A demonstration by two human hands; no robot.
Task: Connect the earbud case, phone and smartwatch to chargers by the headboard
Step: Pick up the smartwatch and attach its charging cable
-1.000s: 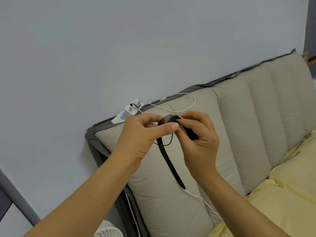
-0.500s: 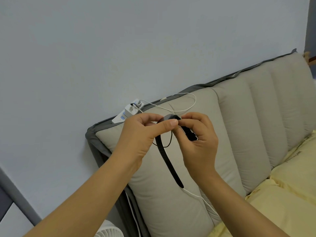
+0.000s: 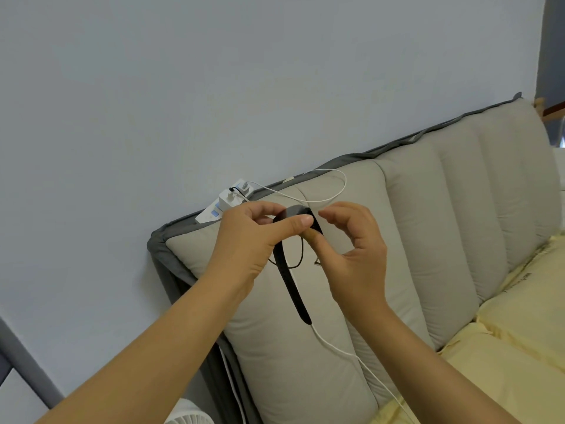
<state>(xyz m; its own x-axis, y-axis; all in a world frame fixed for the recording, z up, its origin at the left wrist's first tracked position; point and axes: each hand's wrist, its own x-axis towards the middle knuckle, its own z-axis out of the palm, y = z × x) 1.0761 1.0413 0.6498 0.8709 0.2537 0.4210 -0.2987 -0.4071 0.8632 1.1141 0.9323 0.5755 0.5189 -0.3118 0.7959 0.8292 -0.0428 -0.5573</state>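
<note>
one smartwatch (image 3: 292,264), two hands (image 3: 250,243), two cables (image 3: 324,198)
</note>
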